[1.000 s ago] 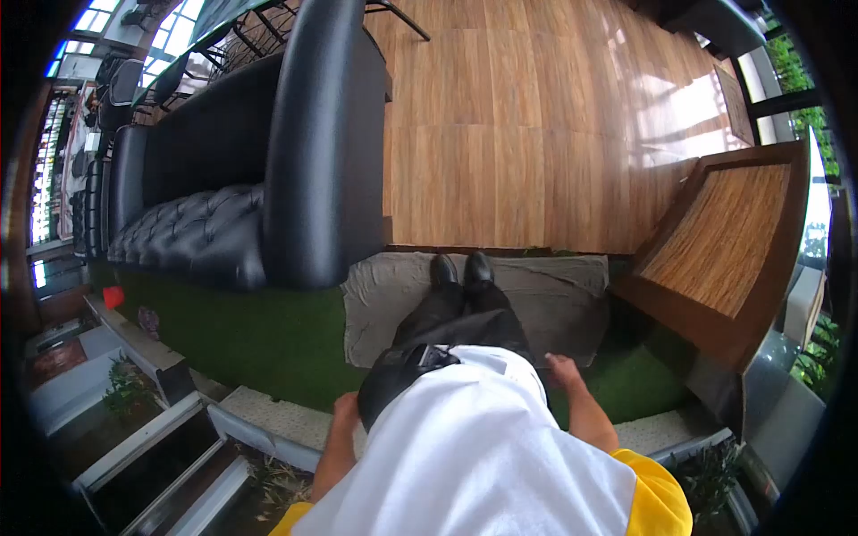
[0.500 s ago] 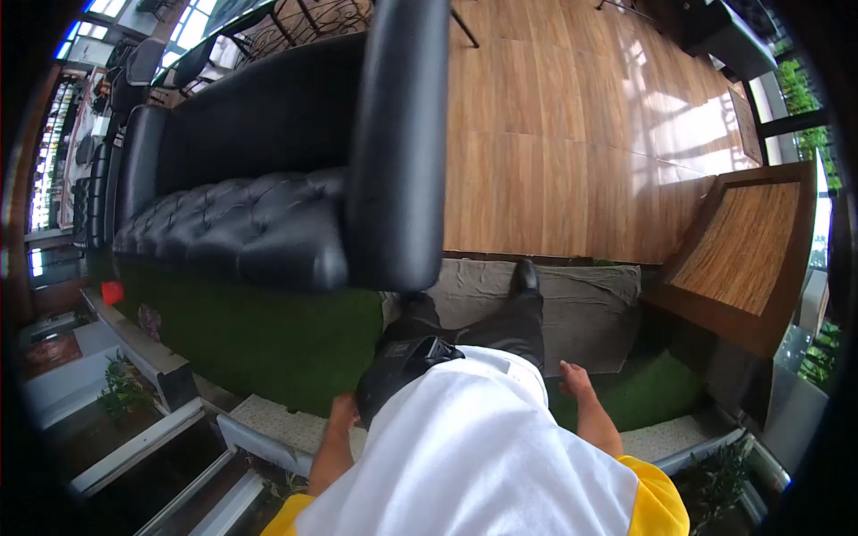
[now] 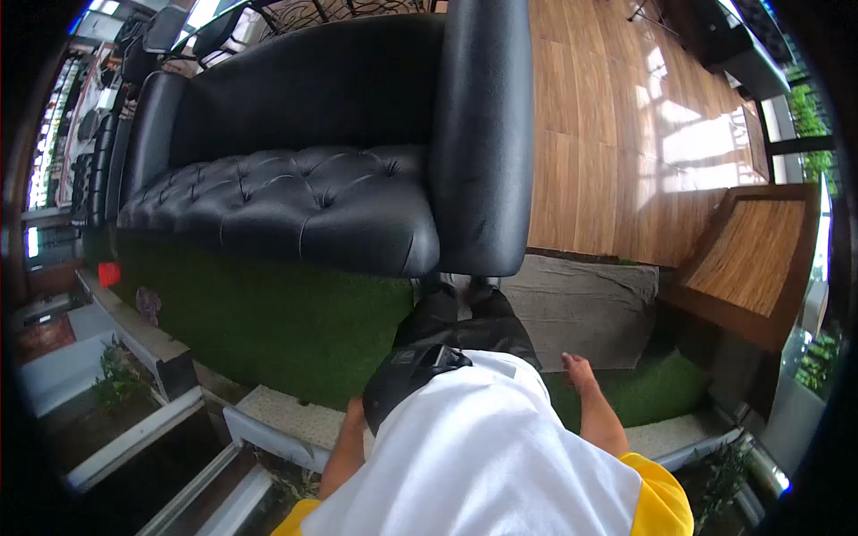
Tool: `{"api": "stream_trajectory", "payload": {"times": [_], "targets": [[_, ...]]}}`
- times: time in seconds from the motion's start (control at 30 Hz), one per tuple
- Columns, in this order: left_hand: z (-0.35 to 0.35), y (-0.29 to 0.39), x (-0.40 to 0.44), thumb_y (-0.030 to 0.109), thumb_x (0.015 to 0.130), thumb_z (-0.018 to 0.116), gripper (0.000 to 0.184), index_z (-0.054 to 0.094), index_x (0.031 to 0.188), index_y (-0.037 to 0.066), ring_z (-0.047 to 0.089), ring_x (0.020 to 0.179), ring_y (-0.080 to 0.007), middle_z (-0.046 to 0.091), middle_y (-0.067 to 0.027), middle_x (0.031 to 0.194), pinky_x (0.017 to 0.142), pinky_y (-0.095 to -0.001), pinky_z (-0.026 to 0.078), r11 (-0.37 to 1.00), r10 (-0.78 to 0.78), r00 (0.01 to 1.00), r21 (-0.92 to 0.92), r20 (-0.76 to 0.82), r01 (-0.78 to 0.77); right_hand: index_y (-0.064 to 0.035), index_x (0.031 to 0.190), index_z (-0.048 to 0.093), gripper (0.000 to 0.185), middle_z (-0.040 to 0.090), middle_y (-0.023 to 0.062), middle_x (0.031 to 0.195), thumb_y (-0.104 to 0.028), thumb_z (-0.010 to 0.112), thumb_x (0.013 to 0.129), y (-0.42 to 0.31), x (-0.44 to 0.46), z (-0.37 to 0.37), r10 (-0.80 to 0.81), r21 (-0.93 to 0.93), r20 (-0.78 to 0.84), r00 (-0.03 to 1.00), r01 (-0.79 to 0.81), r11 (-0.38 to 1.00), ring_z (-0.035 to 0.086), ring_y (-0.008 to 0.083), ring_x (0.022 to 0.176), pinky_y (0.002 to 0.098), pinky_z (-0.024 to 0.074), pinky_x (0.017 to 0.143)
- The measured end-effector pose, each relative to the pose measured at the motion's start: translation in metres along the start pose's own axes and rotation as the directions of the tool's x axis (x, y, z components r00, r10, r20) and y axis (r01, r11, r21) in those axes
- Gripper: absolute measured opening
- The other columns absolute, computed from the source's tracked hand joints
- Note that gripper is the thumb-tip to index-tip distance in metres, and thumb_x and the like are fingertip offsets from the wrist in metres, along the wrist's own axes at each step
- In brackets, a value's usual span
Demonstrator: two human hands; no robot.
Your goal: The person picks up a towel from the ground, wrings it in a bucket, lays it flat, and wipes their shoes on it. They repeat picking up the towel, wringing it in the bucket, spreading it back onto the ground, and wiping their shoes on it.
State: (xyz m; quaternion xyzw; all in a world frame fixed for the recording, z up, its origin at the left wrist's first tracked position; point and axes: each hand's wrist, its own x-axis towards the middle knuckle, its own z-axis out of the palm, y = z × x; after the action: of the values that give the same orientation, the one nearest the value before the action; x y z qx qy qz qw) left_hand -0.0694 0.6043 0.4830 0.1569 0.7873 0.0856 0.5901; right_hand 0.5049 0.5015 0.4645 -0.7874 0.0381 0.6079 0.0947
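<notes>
My left hand [image 3: 356,414] hangs low beside my left hip, near my dark trousers; its fingers are hidden. On the other side, my right hand [image 3: 576,367] hangs over the green turf, close to the edge of a grey cloth [image 3: 581,313]. Its fingers are small and partly turned away, and nothing shows in them. A black tufted sofa [image 3: 295,205] stands in front of me, its near armrest [image 3: 483,143] just above my shoes. A dark device [image 3: 447,357] sits at my waist.
Green turf [image 3: 241,322] runs along the sofa front. To the right stand a wood-framed panel [image 3: 746,255] and a tiled wood-look floor [image 3: 590,134]. A red object [image 3: 108,273] lies at the left, with planters and white ledges [image 3: 134,442] below.
The sofa has shifted right and fills more of the view as I move left along it. My feet have stepped from the cloth's middle to its left end. Both hands stay low at my sides.
</notes>
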Motion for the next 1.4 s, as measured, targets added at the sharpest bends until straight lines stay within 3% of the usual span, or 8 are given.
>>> {"api": "stream_trajectory", "payload": {"times": [0.23,0.33,0.43,0.53,0.77,1.07,1.3,1.4], "targets": [[-0.068,0.026,0.044,0.017,0.083,0.055,0.027,0.056,0.104,0.001,0.052,0.074,-0.0214,0.057,-0.0083,0.091,0.061,-0.0343,0.042,0.983,-0.106,0.993,-0.159,-0.060,0.095,-0.0038,0.122,0.052,0.053,0.057,0.0129,0.117,-0.043,0.056,0.086,-0.007,-0.016,0.070,0.020,-0.026,-0.018,1.000,-0.021,0.999,0.059,0.0298,0.094,0.0416,0.0499,0.075],[-0.093,0.041,0.042,0.016,0.083,0.055,0.026,0.056,0.104,0.001,0.052,0.076,-0.0218,0.057,-0.0077,0.091,0.064,-0.0345,0.043,0.966,-0.130,0.982,-0.206,0.135,0.156,-0.0032,0.121,0.052,0.053,0.057,0.0123,0.117,-0.043,0.056,0.086,-0.018,-0.024,0.089,-0.008,-0.117,0.022,1.000,0.010,0.993,0.060,0.0297,0.093,0.0414,0.0498,0.076],[-0.086,0.017,0.025,0.015,0.085,0.051,0.020,0.057,0.100,0.002,0.054,0.079,-0.0235,0.058,-0.0080,0.091,0.064,-0.0376,0.044,0.966,0.087,0.994,-0.250,0.072,-0.067,-0.0016,0.120,0.053,0.052,0.058,0.0130,0.117,-0.041,0.055,0.087,-0.035,-0.014,0.091,-0.008,-0.122,0.018,1.000,0.011,0.992,0.060,0.0293,0.095,0.0409,0.0493,0.078],[-0.068,0.021,-0.012,0.015,0.085,0.051,0.020,0.058,0.100,0.003,0.056,0.085,-0.0244,0.059,-0.0093,0.095,0.067,-0.0398,0.045,0.897,-0.079,0.997,-0.437,-0.009,0.067,-0.0001,0.119,0.053,0.050,0.058,0.0139,0.116,-0.040,0.054,0.088,-0.060,-0.026,0.088,-0.054,-0.108,0.023,0.998,0.056,0.993,0.059,0.0290,0.099,0.0406,0.0485,0.080],[-0.124,0.011,0.054,0.023,0.086,0.056,0.025,0.060,0.102,0.005,0.059,0.075,-0.0216,0.063,-0.0064,0.087,0.068,-0.0358,0.050,0.961,-0.076,0.992,0.272,0.103,0.045,-0.0013,0.121,0.051,0.053,0.058,0.0127,0.110,-0.040,0.056,0.086,0.150,-0.037,0.129,0.066,0.180,-0.101,0.993,-0.047,0.982,0.060,0.0281,0.089,0.0386,0.0493,0.074],[-0.130,0.005,0.032,0.023,0.085,0.060,0.019,0.059,0.098,0.009,0.059,0.066,-0.0147,0.062,-0.0039,0.080,0.058,-0.0303,0.051,0.991,0.035,0.998,0.124,0.061,-0.042,-0.0034,0.119,0.053,0.053,0.058,0.0137,0.109,-0.043,0.056,0.085,0.266,-0.084,0.175,0.253,0.157,-0.021,0.967,-0.247,0.956,0.062,0.0257,0.080,0.0383,0.0503,0.067],[-0.161,-0.114,-0.002,0.011,0.082,0.057,0.015,0.059,0.094,0.003,0.056,0.063,-0.0153,0.060,-0.0054,0.077,0.052,-0.0279,0.046,0.978,-0.076,0.997,0.194,-0.031,0.081,-0.0050,0.119,0.055,0.049,0.063,0.0084,0.096,-0.040,0.056,0.085,0.276,-0.028,0.124,-0.023,0.279,-0.180,0.983,0.073,0.958,0.060,0.0187,0.071,0.0318,0.0470,0.056],[-0.129,-0.088,-0.018,0.007,0.081,0.056,0.015,0.060,0.094,0.001,0.056,0.064,-0.0131,0.059,-0.0049,0.077,0.054,-0.0247,0.046,0.954,0.123,0.990,0.268,0.068,-0.137,-0.0044,0.117,0.056,0.047,0.064,0.0078,0.091,-0.040,0.056,0.085,0.326,-0.019,0.103,-0.019,0.297,-0.254,0.967,0.096,0.950,0.059,0.0169,0.067,0.0308,0.0464,0.053]]}}
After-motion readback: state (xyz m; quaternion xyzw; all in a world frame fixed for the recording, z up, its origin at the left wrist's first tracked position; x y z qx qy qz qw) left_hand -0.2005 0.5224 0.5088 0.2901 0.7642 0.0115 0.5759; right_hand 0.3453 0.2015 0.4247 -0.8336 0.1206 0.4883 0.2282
